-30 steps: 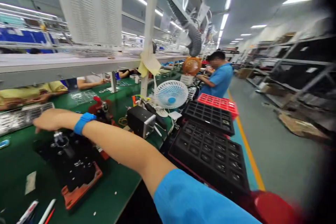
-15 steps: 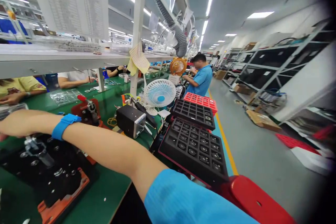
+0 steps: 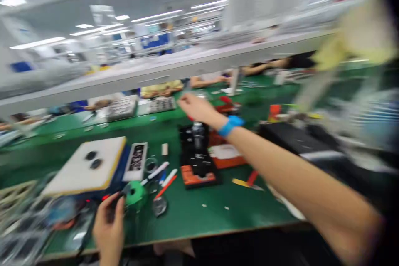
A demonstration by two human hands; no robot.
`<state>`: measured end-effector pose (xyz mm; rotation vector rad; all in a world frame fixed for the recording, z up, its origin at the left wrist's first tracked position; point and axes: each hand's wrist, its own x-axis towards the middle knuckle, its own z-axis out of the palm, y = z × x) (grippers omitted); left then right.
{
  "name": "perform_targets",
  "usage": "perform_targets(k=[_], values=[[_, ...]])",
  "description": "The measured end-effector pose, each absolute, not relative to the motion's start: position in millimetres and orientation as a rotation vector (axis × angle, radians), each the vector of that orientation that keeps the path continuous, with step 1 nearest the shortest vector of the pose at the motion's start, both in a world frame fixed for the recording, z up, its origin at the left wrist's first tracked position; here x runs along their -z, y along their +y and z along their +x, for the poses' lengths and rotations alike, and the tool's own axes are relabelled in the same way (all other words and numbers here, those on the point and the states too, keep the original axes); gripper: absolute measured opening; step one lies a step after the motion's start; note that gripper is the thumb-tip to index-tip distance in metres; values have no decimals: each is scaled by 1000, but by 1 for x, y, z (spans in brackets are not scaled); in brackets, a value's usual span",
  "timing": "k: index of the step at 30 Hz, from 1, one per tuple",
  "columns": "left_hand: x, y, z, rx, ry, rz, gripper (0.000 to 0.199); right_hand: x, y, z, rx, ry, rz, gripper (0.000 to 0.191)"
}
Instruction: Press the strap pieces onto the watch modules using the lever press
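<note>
- Head view, smeared by motion: the right hand [image 3: 196, 108], a blue wristband [image 3: 231, 125] at its wrist, hangs just above a black jig [image 3: 193, 156] with an orange end block [image 3: 190, 176]. Its fingers [image 3: 186, 100] look loosely together; whether they pinch anything small, I cannot tell.
- The left hand [image 3: 107, 226] is at the near edge of the green surface [image 3: 199, 212], its fingers [image 3: 116, 204] apparently curled closed around a dark handle [image 3: 111, 211], just beside a green spool [image 3: 134, 193].
- The jig lies on the surface, a metal cylinder [image 3: 198, 135] upright on it. It looks stiff and fairly heavy, best taken by the end block. The handle looks slim and light, easily held around its shaft.
- Nearby lie a white board [image 3: 84, 166] edged in yellow, with two dark discs on it, a dark-printed card [image 3: 136, 162], white markers [image 3: 157, 170] and an orange tray [image 3: 226, 157].
- No brand shows; the card's print is too blurred to read.
- Beyond the long white shelf [image 3: 156, 79], co-workers' arms [image 3: 208, 79] rest at another bench.
</note>
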<state>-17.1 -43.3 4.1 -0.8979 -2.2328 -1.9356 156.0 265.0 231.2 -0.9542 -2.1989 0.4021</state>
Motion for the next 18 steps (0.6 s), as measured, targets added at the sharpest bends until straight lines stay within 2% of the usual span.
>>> perform_targets(k=[2, 6, 11, 14, 16, 18], values=[[-19, -86, -34, 1866, -2237, -789, 51, -213, 265, 136, -463, -2131, -800, 21], [-31, -115, -37, 2005, -2273, -661, 55, -194, 222, 145, -183, -1854, -334, 15], [-8, -132, -22, 2298, -2279, -412, 65, -185, 148, 109, -195, -1995, 262, 11], [20, -139, 0, 2443, -2262, -314, 69, -180, 122, 27, -368, -2271, 289, 12], [39, -142, 17, 2490, -2221, -247, 70, -177, 112, -33, -563, -2601, 42, 24], [54, -145, 32, 2552, -2237, -181, 72, -174, 103, -86, -610, -2738, -59, 36]])
